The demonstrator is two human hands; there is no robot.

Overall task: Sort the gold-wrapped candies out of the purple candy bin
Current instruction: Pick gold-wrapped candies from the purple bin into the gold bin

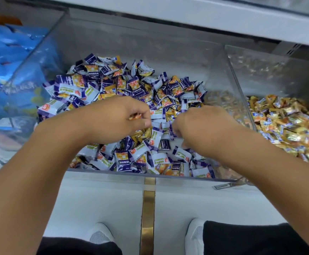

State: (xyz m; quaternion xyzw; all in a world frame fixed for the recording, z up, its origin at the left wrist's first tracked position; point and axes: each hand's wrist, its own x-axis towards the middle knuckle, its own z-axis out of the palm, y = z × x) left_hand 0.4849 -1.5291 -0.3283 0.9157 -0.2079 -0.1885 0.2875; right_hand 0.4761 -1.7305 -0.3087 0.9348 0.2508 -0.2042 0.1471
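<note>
A clear plastic bin point(113, 43) in the middle holds a heap of purple-and-white wrapped candies point(124, 85) with a few gold-wrapped candies point(142, 134) mixed in. My left hand point(113, 116) hovers over the heap's middle, fingers curled round gold-wrapped candies point(135, 116) that peek out by the thumb. My right hand point(201, 126) sits just to the right of it, fingers curled down into the pile; what they grip is hidden.
A neighbouring clear bin point(242, 100) on the right is full of gold-wrapped candies point(288, 122). A bin with blue packets point(8, 57) stands on the left. A white shelf point(205, 17) overhangs the bins. Below are a white cabinet front with a gold strip point(148, 214) and my white shoes.
</note>
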